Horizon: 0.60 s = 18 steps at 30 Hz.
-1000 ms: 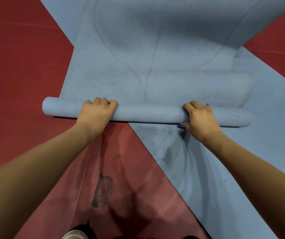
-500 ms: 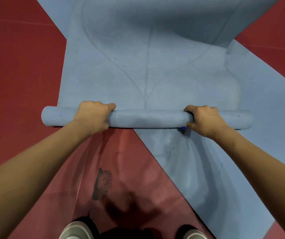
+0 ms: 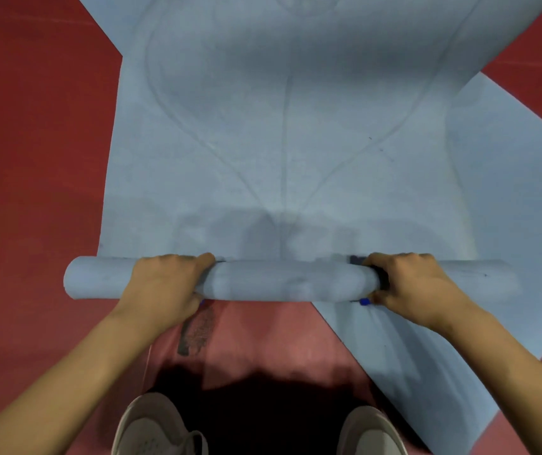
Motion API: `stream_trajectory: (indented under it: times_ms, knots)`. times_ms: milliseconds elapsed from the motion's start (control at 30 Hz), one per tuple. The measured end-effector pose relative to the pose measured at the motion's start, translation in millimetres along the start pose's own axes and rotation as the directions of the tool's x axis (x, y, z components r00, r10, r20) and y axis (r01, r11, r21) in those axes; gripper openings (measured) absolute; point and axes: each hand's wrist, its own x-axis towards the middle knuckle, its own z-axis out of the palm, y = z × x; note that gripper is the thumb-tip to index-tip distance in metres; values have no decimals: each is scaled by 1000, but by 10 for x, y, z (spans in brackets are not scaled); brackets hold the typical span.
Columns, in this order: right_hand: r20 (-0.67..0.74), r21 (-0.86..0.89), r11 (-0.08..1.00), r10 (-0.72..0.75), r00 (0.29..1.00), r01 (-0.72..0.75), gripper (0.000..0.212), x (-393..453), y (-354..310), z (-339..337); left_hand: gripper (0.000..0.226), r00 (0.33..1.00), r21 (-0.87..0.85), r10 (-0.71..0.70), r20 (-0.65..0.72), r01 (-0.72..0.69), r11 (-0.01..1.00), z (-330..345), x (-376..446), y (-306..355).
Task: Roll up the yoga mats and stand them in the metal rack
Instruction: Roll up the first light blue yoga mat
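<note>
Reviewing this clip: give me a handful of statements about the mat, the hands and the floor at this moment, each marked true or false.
1. Both hands hold the rolled part of the blue mat. True: left hand and right hand each have a grip on it.
2. The mat is fully rolled up. False: a long flat stretch lies unrolled beyond the roll.
3. A second blue mat lies under it at an angle. True.
4. The floor is green. False: it is red.
5. The metal rack stands beside the roll. False: no rack is in view.
6. Two shoes show at the bottom edge. True.
</note>
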Motion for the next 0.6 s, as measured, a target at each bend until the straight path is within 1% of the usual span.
stream_trajectory:
  times_ms: [100,200,267,333,433,500,533,600]
  knots:
    - [11,-11,1000,-16,1000,16,48,-248,-86,102,57,999,-34,-5,49,7,999,32,-225,85]
    - [-4,-24,998,-66,998,66,53,-416,-99,209,54,995,-60,-7,104,13,998,35,-434,144]
    - [-14,-35,996,-81,997,80,57,-480,-74,263,56,993,-76,-16,117,25,997,16,-522,202]
    - [-4,-75,993,-87,996,86,57,-511,-85,276,62,990,-103,-58,130,72,992,7,-599,282]
    - [51,-120,991,-57,997,62,55,-507,-126,258,72,985,-188,-134,113,154,970,165,-718,286]
    - [98,-121,992,-34,995,46,57,-462,-125,201,72,992,-247,-90,84,108,963,277,-779,265]
    - [125,-104,994,-20,992,33,59,-433,-125,167,75,994,-237,-73,82,91,967,311,-786,267]
    - [174,-49,999,2,985,6,60,-373,-126,98,89,989,-170,-59,136,82,982,341,-758,301]
